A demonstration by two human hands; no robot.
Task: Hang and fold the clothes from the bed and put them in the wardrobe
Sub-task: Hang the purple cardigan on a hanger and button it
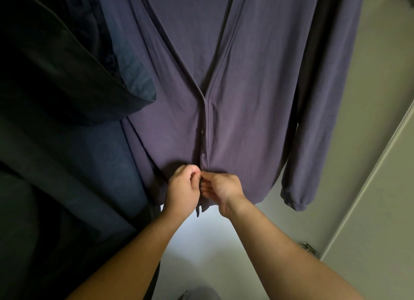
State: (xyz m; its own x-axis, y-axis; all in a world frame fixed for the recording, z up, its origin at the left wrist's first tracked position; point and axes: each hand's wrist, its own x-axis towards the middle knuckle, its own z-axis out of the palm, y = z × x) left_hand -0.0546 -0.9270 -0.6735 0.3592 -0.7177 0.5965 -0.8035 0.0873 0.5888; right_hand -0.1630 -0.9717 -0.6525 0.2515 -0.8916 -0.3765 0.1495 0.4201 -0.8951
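A purple-grey button-front cardigan (246, 86) hangs in front of me, its V-neck open at the top and two small buttons (203, 154) closed down the middle. My left hand (182, 187) and my right hand (221, 188) meet at the placket just below those buttons. Each hand pinches one edge of the cardigan's front between curled fingers and thumb. The hem shows right under my hands. The cardigan's right sleeve (313, 165) hangs loose with its cuff at hem level. The hanger is out of view.
Dark garments (56, 86) and a blue one (125, 165) hang close on the left, in shadow. A pale wardrobe door (385, 187) with a metal hinge (308, 247) stands on the right. A white surface (201, 243) lies below the hem.
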